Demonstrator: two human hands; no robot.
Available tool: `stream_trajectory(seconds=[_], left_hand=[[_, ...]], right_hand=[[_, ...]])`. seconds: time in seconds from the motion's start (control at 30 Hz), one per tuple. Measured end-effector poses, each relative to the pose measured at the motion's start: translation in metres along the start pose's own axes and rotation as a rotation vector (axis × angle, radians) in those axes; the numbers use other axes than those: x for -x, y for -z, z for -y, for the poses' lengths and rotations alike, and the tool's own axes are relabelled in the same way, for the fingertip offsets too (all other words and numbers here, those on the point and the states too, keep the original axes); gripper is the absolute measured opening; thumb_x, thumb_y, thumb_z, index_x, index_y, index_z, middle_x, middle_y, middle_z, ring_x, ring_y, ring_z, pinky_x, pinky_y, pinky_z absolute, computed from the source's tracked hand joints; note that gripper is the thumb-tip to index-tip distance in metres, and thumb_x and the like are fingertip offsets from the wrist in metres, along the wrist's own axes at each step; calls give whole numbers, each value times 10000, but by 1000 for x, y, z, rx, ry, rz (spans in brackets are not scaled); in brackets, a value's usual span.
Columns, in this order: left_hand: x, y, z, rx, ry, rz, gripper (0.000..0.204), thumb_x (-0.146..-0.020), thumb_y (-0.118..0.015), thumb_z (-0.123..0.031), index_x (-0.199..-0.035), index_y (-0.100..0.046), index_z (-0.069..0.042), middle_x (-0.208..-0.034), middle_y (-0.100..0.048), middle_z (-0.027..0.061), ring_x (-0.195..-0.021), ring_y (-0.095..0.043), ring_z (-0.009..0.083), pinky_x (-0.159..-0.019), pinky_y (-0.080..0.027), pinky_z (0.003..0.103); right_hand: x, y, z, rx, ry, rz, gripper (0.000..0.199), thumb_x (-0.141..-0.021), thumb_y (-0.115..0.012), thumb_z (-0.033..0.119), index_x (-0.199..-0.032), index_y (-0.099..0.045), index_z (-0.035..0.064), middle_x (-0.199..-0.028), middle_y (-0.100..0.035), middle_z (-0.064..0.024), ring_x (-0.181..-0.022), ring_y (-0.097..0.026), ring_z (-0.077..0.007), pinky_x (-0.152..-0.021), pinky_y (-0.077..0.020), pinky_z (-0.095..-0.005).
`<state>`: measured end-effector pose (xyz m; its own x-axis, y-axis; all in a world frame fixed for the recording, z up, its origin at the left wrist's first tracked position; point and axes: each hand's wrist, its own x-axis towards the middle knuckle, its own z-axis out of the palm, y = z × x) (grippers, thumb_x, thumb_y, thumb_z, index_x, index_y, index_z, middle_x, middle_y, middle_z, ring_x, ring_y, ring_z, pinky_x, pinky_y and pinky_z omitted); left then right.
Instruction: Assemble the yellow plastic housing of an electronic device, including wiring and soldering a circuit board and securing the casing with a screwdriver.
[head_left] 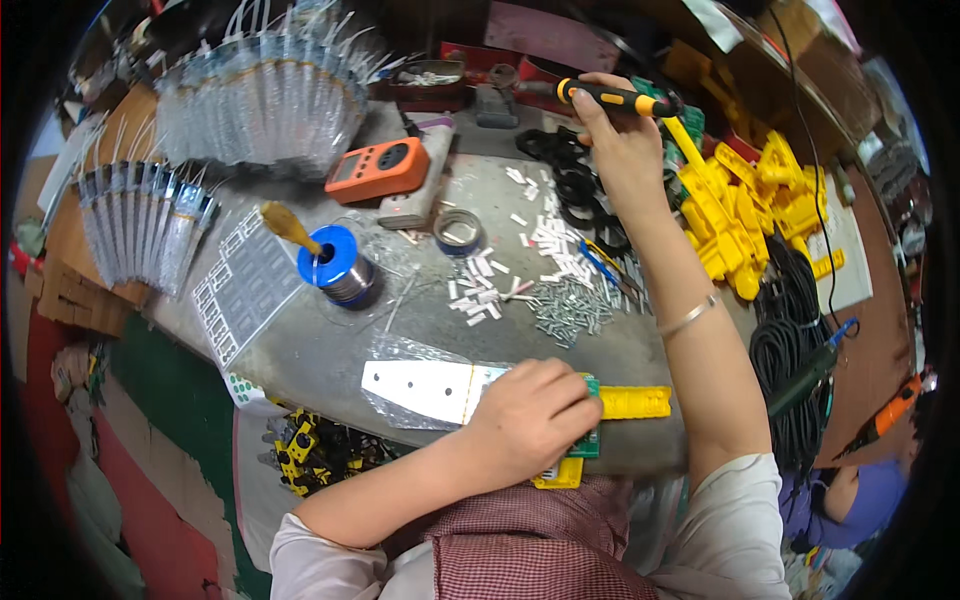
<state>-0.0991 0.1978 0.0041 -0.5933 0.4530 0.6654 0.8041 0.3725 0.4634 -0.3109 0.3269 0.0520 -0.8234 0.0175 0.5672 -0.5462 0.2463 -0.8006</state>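
My left hand (537, 412) is closed on a green circuit board (583, 442) at the table's front edge, its fingers curled over the top. Under and beside the board lies a yellow plastic housing (637, 402), one arm of it reaching right. Left of that hand is a white tapered panel with dark holes (425, 388), partly in clear film. My right hand (625, 140) is raised at the far right, gripping a black and yellow screwdriver (610, 97) held sideways. Its fingertips are partly hidden behind the handle. Beneath my right forearm are black ring-shaped parts (575, 185).
Loose screws (570, 308) and small white pieces (560, 240) lie mid-table, beside pliers (605, 262). A blue solder spool (335, 262), tape roll (458, 232) and orange multimeter (378, 168) stand left. Yellow housings (740, 210), black cables (790, 350) and a soldering iron (810, 378) occupy the right.
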Motion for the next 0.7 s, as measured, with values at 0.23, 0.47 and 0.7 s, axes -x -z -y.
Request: stream_trajectory(seconds=[0.23, 0.47, 0.7], left_hand=[[4, -13, 1, 225, 111, -32, 289, -617, -712, -76, -901, -659, -75, -878, -612, 39, -867, -620, 234, -749, -505, 353], [12, -9, 3, 246, 103, 6, 278, -634, -706, -87, -907, -650, -88, -884, -606, 37, -886, -622, 230, -763, -500, 349], [16, -14, -3, 197, 89, 81, 252, -696, -654, -123, -943, -640, -79, -926, -602, 44, -922, -616, 237, -779, -496, 368]], right_hand=[[-47, -38, -53, 48, 216, -1, 228, -914, -674, 189, -1096, -649, 53, -906, -697, -63, -851, -634, -125, -787, -485, -248], [-30, -35, -16, -14, 181, -45, 225, -924, -666, 176, -1076, -636, 12, -912, -699, -42, -829, -642, -106, -789, -493, -246], [-39, -45, -33, 120, 163, 86, 227, -896, -671, 145, -1104, -634, 62, -904, -701, -101, -805, -659, -186, -754, -504, -285]])
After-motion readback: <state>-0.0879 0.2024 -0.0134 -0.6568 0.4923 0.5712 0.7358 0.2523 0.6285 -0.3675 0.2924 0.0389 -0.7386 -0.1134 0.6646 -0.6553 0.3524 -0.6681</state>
